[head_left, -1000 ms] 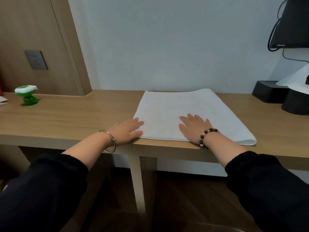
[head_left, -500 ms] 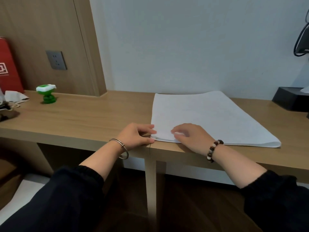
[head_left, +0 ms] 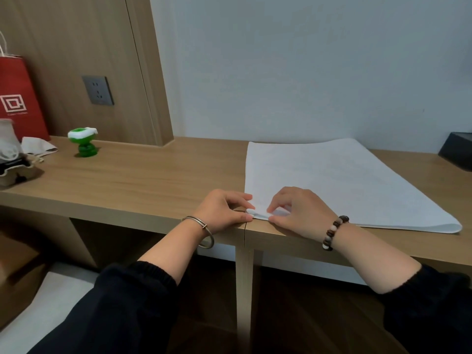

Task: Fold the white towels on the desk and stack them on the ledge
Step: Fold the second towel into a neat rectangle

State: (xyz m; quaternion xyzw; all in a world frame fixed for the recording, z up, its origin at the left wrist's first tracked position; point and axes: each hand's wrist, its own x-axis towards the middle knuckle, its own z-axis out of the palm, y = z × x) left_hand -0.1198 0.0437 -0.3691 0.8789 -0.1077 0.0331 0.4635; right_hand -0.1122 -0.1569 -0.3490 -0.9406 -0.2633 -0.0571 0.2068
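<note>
The near left corner of the towel is partly hidden under the curled fingers of the right hand, which pinches it. The left hand meets the same corner, but it cannot be told if it grips the cloth or only touches it. The desk is cut off at both sides. At the left edge, the red paper bag and a cardboard tray are seen only in part, and the print under the bag's logo is too small to read. At the right edge only a corner of a black box shows. The bottom edge cuts off both black sleeves.
</note>
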